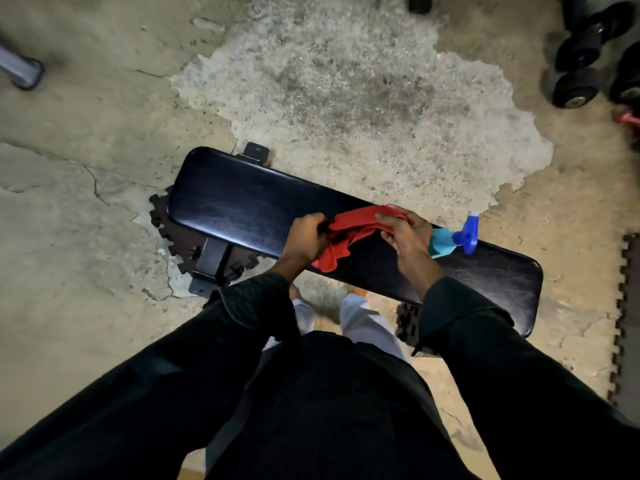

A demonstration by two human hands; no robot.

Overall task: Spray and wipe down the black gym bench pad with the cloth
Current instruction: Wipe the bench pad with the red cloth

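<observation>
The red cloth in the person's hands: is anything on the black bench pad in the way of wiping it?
Only the spray bottle, lying on the bench pad right of the right hand. Both hands, left hand too, hold the red cloth above the pad's middle; the pad's left stretch is bare.

Spray bottle point(450, 239) body mostly hidden behind right hand point(410, 237), dumbbells point(585, 64) at 2 o'clock cut by frame edge, blurred grey bar point(20, 69) at 10 o'clock unidentifiable.
</observation>
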